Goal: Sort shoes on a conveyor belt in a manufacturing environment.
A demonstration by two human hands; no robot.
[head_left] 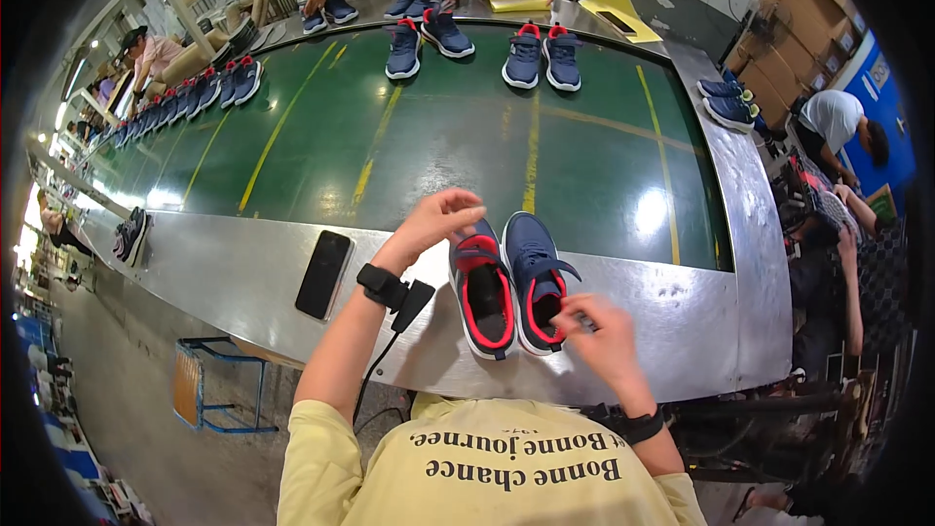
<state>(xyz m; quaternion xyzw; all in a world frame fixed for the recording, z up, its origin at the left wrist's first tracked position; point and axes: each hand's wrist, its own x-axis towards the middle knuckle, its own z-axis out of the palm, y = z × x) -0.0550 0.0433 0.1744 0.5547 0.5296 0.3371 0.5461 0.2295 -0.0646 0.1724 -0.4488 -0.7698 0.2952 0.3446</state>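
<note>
A pair of navy sports shoes with red lining and white soles stands at the near metal edge, toes pointing away from me. Over the toe of the left shoe (pixel 487 307) is my left hand (pixel 435 224), its fingers loosely bent and a little apart. That shoe's strap stands loose near the red tongue. The right shoe (pixel 532 251) has its strap sticking out to the right. Beside its heel opening, my right hand (pixel 596 333) has its fingers drawn together; a small dark patch shows between them, too unclear to name.
A black phone (pixel 324 275) lies left of my left forearm. Beyond the metal rim (pixel 234 239) runs a green conveyor belt (pixel 429 151) carrying more navy shoes (pixel 542 58). People work across it, near yellow sheets (pixel 623 17). A stool (pixel 219 385) stands at lower left.
</note>
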